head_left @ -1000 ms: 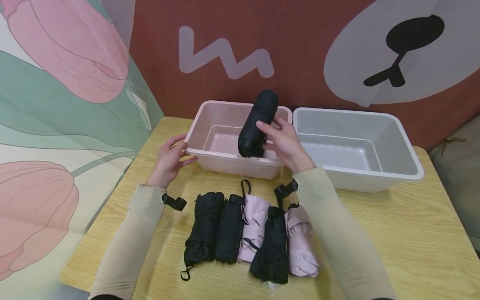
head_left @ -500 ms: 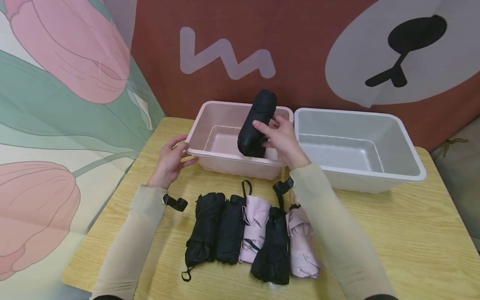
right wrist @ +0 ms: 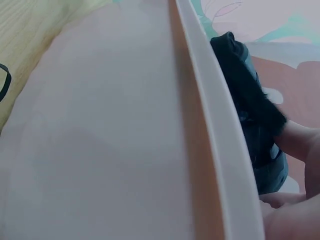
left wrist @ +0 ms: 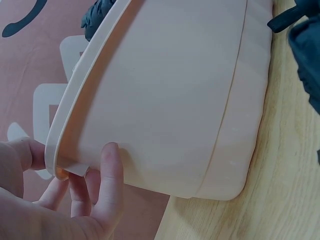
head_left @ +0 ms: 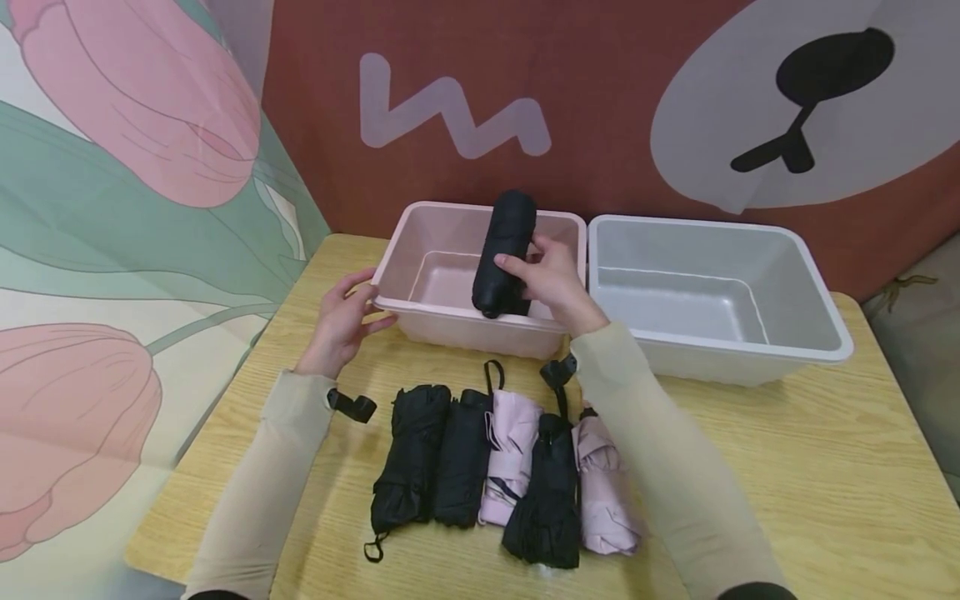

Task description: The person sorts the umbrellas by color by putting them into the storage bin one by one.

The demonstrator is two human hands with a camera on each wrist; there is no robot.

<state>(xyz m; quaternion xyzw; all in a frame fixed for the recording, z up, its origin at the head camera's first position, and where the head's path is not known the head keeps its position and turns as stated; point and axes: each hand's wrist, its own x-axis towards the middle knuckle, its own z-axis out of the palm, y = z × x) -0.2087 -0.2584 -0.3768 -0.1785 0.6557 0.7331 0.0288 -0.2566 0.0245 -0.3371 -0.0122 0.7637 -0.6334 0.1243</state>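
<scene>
In the head view my right hand (head_left: 553, 282) grips a black folded umbrella (head_left: 506, 242), thumb lying across its near side. That umbrella is tilted, its lower end inside the pink bin (head_left: 480, 327) behind the front wall and its top at the height of the back rim. The right wrist view shows part of the umbrella (right wrist: 250, 105) beyond the bin's rim, with the fingers partly hidden. My left hand (head_left: 339, 323) holds the bin's left front corner; in the left wrist view the thumb and fingers (left wrist: 111, 185) pinch round its rim (left wrist: 75, 100).
A grey bin (head_left: 720, 333) stands right beside the pink one. In front lie three black folded umbrellas (head_left: 411, 454) and two pink folded umbrellas (head_left: 510, 454) in a row on the wooden table (head_left: 795, 467). A painted wall (head_left: 600, 108) rises behind the bins.
My right hand has moved the black umbrella slightly left and down, deeper into the pink bin, and turned it more upright. The left hand keeps its place on the rim.
</scene>
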